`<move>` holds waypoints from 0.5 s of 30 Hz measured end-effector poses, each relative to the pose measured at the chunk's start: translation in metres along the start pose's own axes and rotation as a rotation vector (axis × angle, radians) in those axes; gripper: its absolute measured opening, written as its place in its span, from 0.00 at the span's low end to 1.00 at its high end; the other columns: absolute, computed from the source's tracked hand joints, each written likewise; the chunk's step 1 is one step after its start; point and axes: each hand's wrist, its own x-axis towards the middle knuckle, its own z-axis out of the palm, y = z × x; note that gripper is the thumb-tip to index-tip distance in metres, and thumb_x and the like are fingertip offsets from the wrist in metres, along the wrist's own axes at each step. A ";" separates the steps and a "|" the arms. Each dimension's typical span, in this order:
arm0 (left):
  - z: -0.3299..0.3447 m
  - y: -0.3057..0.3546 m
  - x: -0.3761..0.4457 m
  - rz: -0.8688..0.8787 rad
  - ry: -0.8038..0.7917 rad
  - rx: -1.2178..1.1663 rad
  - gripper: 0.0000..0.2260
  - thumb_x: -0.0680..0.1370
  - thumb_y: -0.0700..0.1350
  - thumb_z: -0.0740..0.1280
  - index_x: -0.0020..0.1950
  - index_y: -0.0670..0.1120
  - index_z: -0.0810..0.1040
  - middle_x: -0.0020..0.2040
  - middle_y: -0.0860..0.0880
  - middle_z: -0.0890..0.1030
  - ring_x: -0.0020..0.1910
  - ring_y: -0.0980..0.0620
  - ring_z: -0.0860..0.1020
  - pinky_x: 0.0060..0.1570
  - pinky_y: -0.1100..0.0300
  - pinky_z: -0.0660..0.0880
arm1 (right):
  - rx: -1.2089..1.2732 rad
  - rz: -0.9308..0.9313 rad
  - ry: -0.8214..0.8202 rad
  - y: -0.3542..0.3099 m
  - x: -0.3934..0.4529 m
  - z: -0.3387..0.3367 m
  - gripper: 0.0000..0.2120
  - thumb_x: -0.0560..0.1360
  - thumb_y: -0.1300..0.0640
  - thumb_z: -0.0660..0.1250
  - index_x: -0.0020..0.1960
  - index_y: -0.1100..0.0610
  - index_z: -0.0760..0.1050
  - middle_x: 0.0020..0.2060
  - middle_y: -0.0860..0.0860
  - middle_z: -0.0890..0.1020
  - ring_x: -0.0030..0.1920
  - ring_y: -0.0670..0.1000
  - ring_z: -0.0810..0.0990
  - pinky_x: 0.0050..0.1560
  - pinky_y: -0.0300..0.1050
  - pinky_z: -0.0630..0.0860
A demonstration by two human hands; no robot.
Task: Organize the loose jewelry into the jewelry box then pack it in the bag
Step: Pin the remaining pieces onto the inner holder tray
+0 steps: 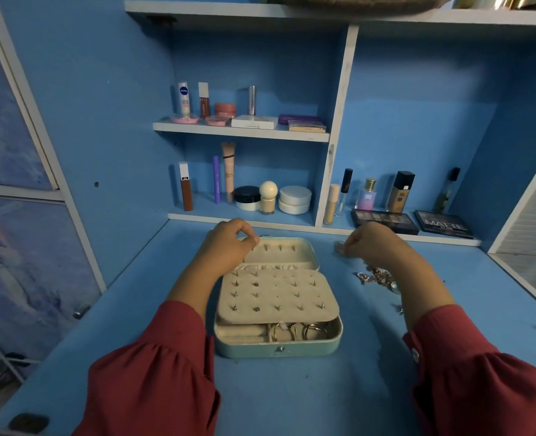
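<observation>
Resting on the scuffed blue desk between two red sleeves, the open mint jewelry box shows rings under a cream stud panel. Beyond it, the left hand pinches thumb to forefinger at the lid's edge, object too small to tell; the right hand is curled round a small clear item, above loose jewelry lying beside the box. Farthest back, blue-and-white shelves hold cosmetics, with two eyeshadow palettes at right.

1 jewelry box, 2 palettes, 2 hands.
</observation>
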 end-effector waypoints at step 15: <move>0.011 0.002 -0.001 -0.065 -0.054 0.099 0.12 0.78 0.51 0.66 0.60 0.48 0.75 0.63 0.47 0.72 0.57 0.48 0.74 0.57 0.54 0.73 | -0.285 0.093 -0.165 0.016 -0.004 -0.006 0.11 0.60 0.52 0.79 0.40 0.54 0.84 0.39 0.51 0.84 0.43 0.54 0.82 0.52 0.53 0.80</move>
